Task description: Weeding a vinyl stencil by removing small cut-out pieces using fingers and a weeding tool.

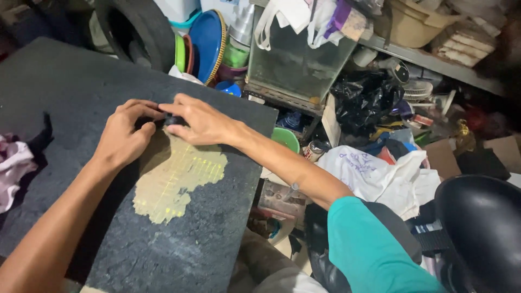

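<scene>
Your left hand and right hand meet at the top edge of the yellow patch on the dark worktop. Both sets of fingers curl together, pinching a small dark object between them. A pink cloth lies well left of the patch.

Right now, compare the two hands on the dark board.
The left hand lies with knuckles up and fingers curled inward; the right hand reaches across with fingers stretched toward it. The left arm is bare; the right arm ends in a teal sleeve. Both pinch a small dark object above the yellow patch.
</scene>
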